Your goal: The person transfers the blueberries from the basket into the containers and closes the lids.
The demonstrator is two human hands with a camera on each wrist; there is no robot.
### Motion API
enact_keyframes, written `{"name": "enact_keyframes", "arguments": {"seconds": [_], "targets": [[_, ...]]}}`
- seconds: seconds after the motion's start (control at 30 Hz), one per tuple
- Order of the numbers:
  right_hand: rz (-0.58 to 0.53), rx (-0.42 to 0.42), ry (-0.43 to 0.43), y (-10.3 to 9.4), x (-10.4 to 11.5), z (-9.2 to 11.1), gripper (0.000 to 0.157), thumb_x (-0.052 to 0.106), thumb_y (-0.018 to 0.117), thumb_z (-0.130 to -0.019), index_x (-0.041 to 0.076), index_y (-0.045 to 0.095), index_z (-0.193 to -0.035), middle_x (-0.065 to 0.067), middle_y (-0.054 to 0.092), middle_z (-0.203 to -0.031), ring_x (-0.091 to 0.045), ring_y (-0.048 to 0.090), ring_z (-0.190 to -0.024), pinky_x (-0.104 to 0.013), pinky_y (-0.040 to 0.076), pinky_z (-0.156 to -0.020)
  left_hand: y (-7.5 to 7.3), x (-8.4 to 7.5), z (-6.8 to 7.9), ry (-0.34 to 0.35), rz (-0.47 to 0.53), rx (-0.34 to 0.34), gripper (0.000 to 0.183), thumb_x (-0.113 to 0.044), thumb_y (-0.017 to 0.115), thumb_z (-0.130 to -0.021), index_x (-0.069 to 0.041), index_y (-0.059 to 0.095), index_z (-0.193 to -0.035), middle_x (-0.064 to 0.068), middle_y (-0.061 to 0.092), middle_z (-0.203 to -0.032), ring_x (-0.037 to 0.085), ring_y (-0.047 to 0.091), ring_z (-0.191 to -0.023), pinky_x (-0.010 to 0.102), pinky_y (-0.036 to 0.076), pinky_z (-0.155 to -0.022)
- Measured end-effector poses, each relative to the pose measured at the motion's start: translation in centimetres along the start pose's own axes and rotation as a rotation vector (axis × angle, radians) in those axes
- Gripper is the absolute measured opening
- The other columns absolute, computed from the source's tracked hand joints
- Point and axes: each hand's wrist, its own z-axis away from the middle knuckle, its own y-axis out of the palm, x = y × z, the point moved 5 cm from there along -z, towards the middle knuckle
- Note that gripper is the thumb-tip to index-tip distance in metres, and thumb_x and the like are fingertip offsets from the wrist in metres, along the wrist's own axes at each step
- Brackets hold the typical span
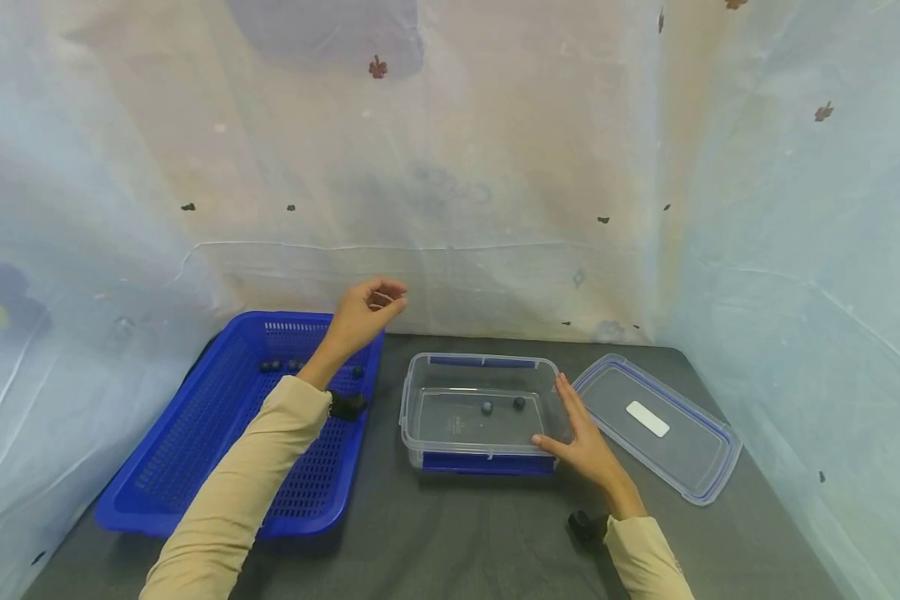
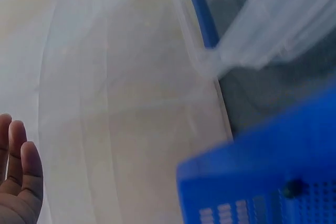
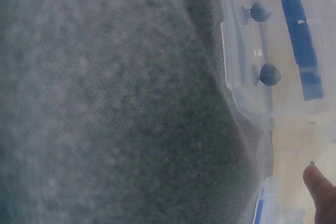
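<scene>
Holding nothing visible with the left hand (image 1: 366, 315), held up on loosely bent fingers' own ease near the far right corner of the blue perforated plastic basket (image 1: 300, 523); with the right hand (image 1: 581, 437) spread at the right rim of the lidless clear plastic container (image 1: 438, 417), gripping nothing. Probably partway through moving small round dark-blue balls (image 1: 487, 407) across, counting two in the container, several in the basket. Next, likely calls for reaching into the basket and pinching another lightly.
</scene>
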Motion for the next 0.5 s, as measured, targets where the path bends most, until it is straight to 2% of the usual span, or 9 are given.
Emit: {"name": "enact_keyframes", "arguments": {"seconds": [0.03, 0.17, 0.27, 0.33, 0.5], "targets": [[-0.002, -0.001, -0.001, 0.0, 0.0, 0.0, 0.099, 0.030, 0.077, -0.081, 0.004, 0.017, -0.154, -0.015, 0.009, -0.160, -0.040, 0.010, -0.143, -0.069, 0.017, -0.104, -0.5, -0.3, 0.3, -0.003, -0.004, -0.008, 0.020, -0.010, 0.063, -0.095, 0.000, 0.065, -0.112, 0.017, 0.063, -0.109, 0.031, 0.060, -0.097, 0.044, 0.049, -0.084], [-0.002, -0.001, 0.001, 0.0, 0.0, 0.0, 0.098, 0.030, 0.077, -0.081, 0.005, 0.017, -0.154, -0.015, 0.009, -0.160, -0.040, 0.009, -0.143, -0.069, 0.016, -0.104, -2.1, 1.2, 0.7, -0.057, -0.015, -0.029, 0.023, -0.009, 0.062, -0.096, 0.004, 0.063, -0.115, 0.022, 0.061, -0.113, 0.036, 0.059, -0.101, 0.045, 0.049, -0.084], [-0.003, -0.003, 0.007, 0.0, -0.1, 0.0, 0.099, 0.030, 0.077, -0.081, 0.005, 0.017, -0.155, -0.013, 0.009, -0.160, -0.040, 0.009, -0.143, -0.069, 0.016, -0.104, -2.9, 4.3, 0.7, -0.098, -0.016, -0.028, 0.026, -0.015, 0.064, -0.095, -0.001, 0.064, -0.116, 0.017, 0.061, -0.116, 0.031, 0.059, -0.102, 0.042, 0.050, -0.079], [-0.005, -0.003, 0.010, 0.0, -0.1, 0.0, 0.099, 0.031, 0.077, -0.081, 0.005, 0.017, -0.155, -0.013, 0.009, -0.161, -0.040, 0.009, -0.143, -0.069, 0.015, -0.104, -3.3, 5.3, 1.0, -0.123, -0.009, -0.018, 0.027, -0.019, 0.065, -0.095, -0.003, 0.064, -0.117, 0.015, 0.061, -0.117, 0.029, 0.060, -0.102, 0.040, 0.049, -0.079], [-0.001, -0.004, 0.011, 0.1, -0.4, 0.0, 0.099, 0.031, 0.077, -0.080, 0.004, 0.017, -0.154, -0.012, 0.009, -0.161, -0.040, 0.010, -0.143, -0.069, 0.015, -0.104, -3.8, 7.3, 1.5, -0.192, 0.019, 0.002, 0.030, -0.021, 0.066, -0.095, -0.002, 0.063, -0.118, 0.016, 0.061, -0.118, 0.030, 0.059, -0.101, 0.042, 0.047, -0.086]]}}
